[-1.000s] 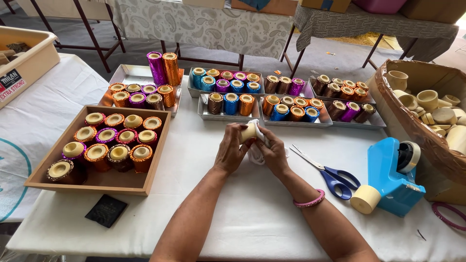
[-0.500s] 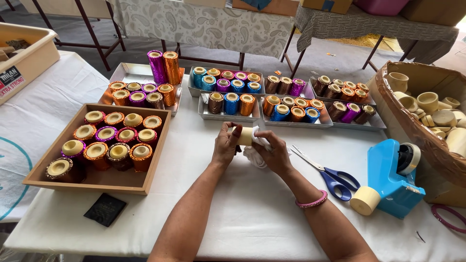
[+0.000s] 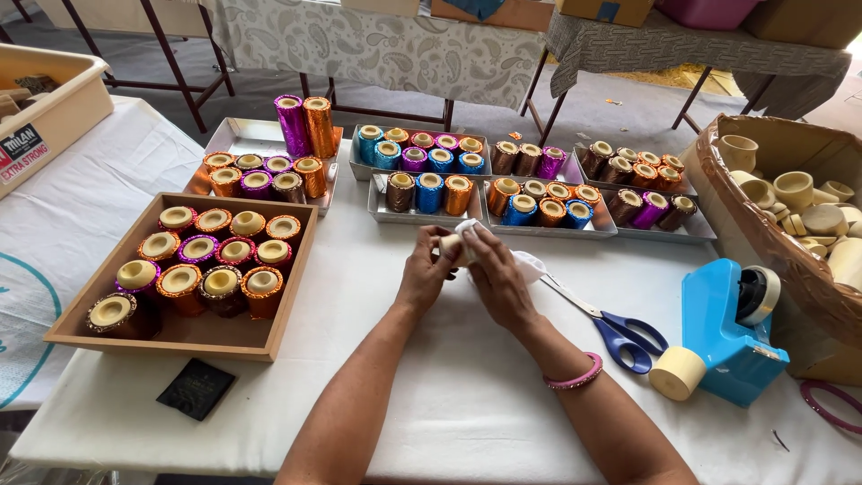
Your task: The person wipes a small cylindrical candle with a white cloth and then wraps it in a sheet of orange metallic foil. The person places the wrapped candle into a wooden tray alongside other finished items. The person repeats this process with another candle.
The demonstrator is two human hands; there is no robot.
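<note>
Head camera, looking down: both hands meet over the white-clothed tabletop [image 3: 431, 395]. The left hand [image 3: 426, 274] is closed around a small cream cylindrical cup [image 3: 449, 244], and the right hand [image 3: 498, 278] presses a piece of white wrapping material [image 3: 528, 264] against it, fingers curled over the top. The cup sits between the two hands, just above the tabletop, in front of the metal trays.

Judging by what lies around, much work looks done: the wooden tray [image 3: 184, 334] at the left holds rows of foil-wrapped cups in orange, purple and brown, and the metal trays [image 3: 395, 212] behind hold many more in blue, gold and purple. The cardboard box [image 3: 781, 260] at the right still has a heap of bare cream cups, so plenty seems left. The cup in hand appears unwrapped or only partly covered.

Blue-handled scissors [image 3: 620, 332] and a blue tape dispenser [image 3: 727, 328] lie near the right hand, a bare cup [image 3: 675, 373] touching the dispenser.

The fingers hide most of the held cup, so how much wrapping is on it cannot be told. The box is cut off at the right edge.
</note>
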